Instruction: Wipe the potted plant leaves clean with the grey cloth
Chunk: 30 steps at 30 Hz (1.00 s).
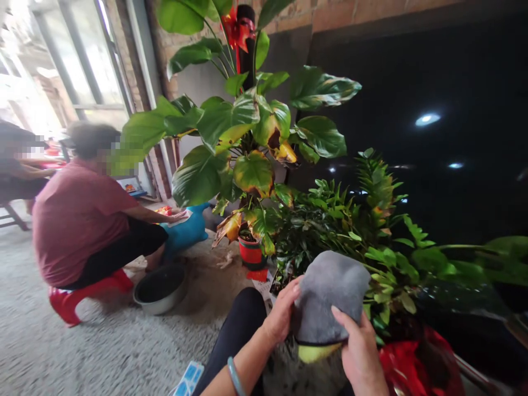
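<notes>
two hands hold one grey cloth [330, 294] low in the middle of the view, in front of a bushy plant [350, 225]. the left hand [282, 316] presses its fingertips against the cloth's left edge, and the right hand [363, 352] clasps its lower right side with thumb and fingers closed on it. the cloth is folded over one leaf [317, 352], whose yellow-green tip sticks out just beneath it. one pale blue bracelet [235, 377] sits on the left wrist.

behind stands one tall plant [243, 137] with broad leaves, several yellowed, in one red pot [251, 252], with one red bow [236, 27] tied at the top of its post. to the left, one other person [82, 214] squats on one red stool [70, 300], a hand resting on one blue bag [187, 228]. one metal bowl [160, 289] lies on the floor just beside the stool.
</notes>
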Each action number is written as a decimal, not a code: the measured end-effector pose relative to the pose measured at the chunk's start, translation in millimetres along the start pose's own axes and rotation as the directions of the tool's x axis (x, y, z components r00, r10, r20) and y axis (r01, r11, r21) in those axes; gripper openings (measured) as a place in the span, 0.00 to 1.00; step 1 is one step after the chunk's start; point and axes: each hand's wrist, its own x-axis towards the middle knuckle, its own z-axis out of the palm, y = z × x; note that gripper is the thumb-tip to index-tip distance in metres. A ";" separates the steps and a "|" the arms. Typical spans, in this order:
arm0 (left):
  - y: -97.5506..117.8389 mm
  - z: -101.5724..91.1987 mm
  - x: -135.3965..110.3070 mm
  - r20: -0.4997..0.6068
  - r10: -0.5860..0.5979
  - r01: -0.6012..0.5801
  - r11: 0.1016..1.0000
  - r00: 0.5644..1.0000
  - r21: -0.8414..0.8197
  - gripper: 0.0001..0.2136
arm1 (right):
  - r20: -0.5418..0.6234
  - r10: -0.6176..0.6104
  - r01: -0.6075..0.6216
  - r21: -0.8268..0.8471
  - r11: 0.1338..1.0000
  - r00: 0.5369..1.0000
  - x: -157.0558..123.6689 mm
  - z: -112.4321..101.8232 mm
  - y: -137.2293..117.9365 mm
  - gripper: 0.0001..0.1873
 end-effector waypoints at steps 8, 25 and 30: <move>-11.1 34.6 -24.1 0.000 -0.102 0.102 0.991 0.995 -0.090 0.32 | 0.134 0.006 0.007 -0.094 0.996 0.991 -9.1 14.3 -16.3 0.18; -8.3 28.6 -7.8 -0.048 -0.182 0.181 0.983 0.982 -0.035 0.30 | -0.035 -0.138 0.128 -0.200 0.971 0.990 -2.3 -62.4 -43.5 0.26; -7.2 15.1 3.3 -0.079 -0.143 0.143 0.990 0.987 -0.009 0.31 | -0.363 -0.206 0.200 -0.056 0.978 0.909 62.3 -79.6 -98.0 0.20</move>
